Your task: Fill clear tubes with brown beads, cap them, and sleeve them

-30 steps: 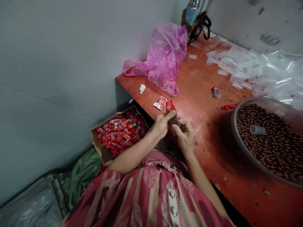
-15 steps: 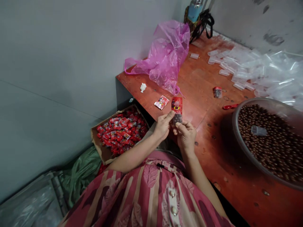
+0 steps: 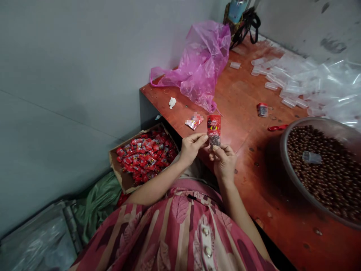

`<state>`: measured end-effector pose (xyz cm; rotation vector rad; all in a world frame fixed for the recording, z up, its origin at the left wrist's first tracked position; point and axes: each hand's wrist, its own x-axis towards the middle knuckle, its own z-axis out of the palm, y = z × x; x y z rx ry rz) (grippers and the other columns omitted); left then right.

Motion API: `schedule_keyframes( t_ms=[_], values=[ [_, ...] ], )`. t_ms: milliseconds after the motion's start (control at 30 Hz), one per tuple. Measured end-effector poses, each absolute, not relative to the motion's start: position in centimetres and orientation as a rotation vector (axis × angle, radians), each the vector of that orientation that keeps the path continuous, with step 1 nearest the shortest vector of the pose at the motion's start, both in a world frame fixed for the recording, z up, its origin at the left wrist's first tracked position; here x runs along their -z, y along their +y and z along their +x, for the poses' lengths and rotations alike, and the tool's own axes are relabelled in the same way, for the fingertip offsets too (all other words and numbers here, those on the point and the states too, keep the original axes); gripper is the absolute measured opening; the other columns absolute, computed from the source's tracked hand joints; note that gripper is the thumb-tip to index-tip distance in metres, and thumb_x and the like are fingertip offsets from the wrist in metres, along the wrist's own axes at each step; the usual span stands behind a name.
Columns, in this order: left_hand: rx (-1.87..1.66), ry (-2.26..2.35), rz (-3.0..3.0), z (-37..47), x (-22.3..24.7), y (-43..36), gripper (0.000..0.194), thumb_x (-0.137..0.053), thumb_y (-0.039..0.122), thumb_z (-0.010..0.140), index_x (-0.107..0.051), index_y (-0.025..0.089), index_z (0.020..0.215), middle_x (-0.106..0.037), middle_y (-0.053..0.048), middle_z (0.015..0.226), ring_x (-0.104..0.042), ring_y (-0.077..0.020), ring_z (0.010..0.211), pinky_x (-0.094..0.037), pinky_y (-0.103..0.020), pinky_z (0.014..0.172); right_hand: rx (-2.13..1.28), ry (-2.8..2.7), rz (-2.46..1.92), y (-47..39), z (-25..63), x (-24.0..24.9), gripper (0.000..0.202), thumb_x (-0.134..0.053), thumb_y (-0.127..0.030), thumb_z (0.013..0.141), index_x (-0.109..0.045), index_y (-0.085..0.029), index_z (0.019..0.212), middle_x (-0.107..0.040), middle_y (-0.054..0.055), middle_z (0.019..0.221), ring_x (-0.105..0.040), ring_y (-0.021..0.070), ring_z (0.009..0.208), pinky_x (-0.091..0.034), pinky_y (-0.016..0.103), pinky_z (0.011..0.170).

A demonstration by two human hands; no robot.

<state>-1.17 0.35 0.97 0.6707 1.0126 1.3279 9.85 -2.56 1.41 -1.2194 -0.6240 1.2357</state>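
Observation:
A small red packet (image 3: 214,128) with a clear lower part showing dark balls stands upright between my hands, over the table's edge. My right hand (image 3: 224,162) pinches its bottom, thumb in front. Fingers and thumb of my left hand (image 3: 192,147) are pressed together at the packet's left edge. Just beyond, flat red packets (image 3: 194,122) lie on the orange-red table (image 3: 237,124). To the left, a cardboard box (image 3: 115,162) holds several filled red packets (image 3: 143,156).
A large tub (image 3: 283,162) of brown balls, with a clear cup (image 3: 311,157) in it, stands right. Beyond are clear plastic tubes (image 3: 299,82), a filled red-topped container (image 3: 262,110), a red spoon (image 3: 278,128), a pink bag (image 3: 200,64) and crumpled white paper (image 3: 172,102).
My left fingers have shifted slightly leftward to the packet's edge, showing more of its front. The whole view has moved a little, and my right hand keeps its pinch.

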Motion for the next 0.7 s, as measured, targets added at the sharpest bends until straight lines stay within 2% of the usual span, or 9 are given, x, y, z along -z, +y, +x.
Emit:
schedule_keyframes(
  t_ms=[200,300,400,467,567,633,700],
  values=[
    [-1.314,0.915,0.607,-1.0,-1.6,0.7,0.031,-0.076,0.042,0.068,-0.072,0.016,0.084,-0.07,0.0,0.076,-0.063,-0.0108,0.067,-0.052,-0.024,0.068,-0.994,-0.904,-1.387,-3.1,9.4,-1.0,0.024,-0.072,-0.035,0.072,-0.059,-0.018,0.082,-0.063,-0.004,0.064,-0.054,0.0096,0.048,-0.044,0.022,0.046],
    [-1.28,0.864,0.595,-0.9,-1.8,0.9,0.032,-0.079,0.041,0.065,-0.069,0.015,0.081,-0.066,0.001,0.072,-0.059,-0.0076,0.062,-0.047,-0.02,0.061,-0.715,-1.186,-1.488,-3.3,9.5,-0.9,0.018,-0.068,-0.035,0.075,-0.061,-0.02,0.082,-0.063,-0.002,0.067,-0.054,0.0113,0.053,-0.045,0.024,0.053],
    [-1.227,0.9,0.53,-0.6,-1.9,1.0,0.036,-0.082,0.042,0.061,-0.066,0.014,0.078,-0.064,0.002,0.065,-0.055,-0.0072,0.055,-0.045,-0.021,0.057,-0.416,-1.471,-1.573,-3.3,9.7,-0.9,0.011,-0.064,-0.033,0.078,-0.063,-0.022,0.079,-0.064,0.001,0.066,-0.056,0.0144,0.06,-0.045,0.027,0.06],
    [-1.208,0.913,0.47,-0.5,-2.0,1.0,0.037,-0.081,0.042,0.061,-0.065,0.013,0.078,-0.065,0.0,0.064,-0.057,-0.0089,0.055,-0.046,-0.023,0.06,-0.342,-1.595,-1.589,-3.2,9.9,-1.1,0.01,-0.062,-0.031,0.08,-0.064,-0.023,0.076,-0.064,0.003,0.066,-0.058,0.0161,0.063,-0.046,0.028,0.064],
    [-1.217,0.853,0.349,-0.5,-2.4,1.1,0.036,-0.078,0.039,0.064,-0.066,0.013,0.086,-0.071,-0.005,0.074,-0.067,-0.0162,0.07,-0.05,-0.028,0.07,-0.458,-1.613,-1.526,-3.3,9.9,-1.6,0.013,-0.068,-0.033,0.077,-0.067,-0.022,0.083,-0.068,0.006,0.078,-0.062,0.0183,0.072,-0.049,0.031,0.071],
    [-1.208,0.776,0.299,-0.7,-2.6,1.1,0.037,-0.073,0.04,0.068,-0.066,0.013,0.094,-0.074,-0.009,0.085,-0.069,-0.0211,0.082,-0.051,-0.031,0.075,-0.697,-1.453,-1.425,-3.4,9.6,-1.8,0.026,-0.072,-0.036,0.074,-0.067,-0.022,0.094,-0.07,0.006,0.09,-0.065,0.0188,0.078,-0.053,0.032,0.072],
    [-1.182,0.709,0.316,-1.0,-2.6,1.0,0.04,-0.068,0.041,0.072,-0.065,0.014,0.102,-0.074,-0.011,0.095,-0.069,-0.0235,0.088,-0.052,-0.032,0.075,-1.001,-1.188,-1.318,-3.6,9.4,-1.8,0.032,-0.071,-0.04,0.076,-0.065,-0.022,0.102,-0.07,0.005,0.094,-0.066,0.0167,0.074,-0.055,0.031,0.066]
  ],
)
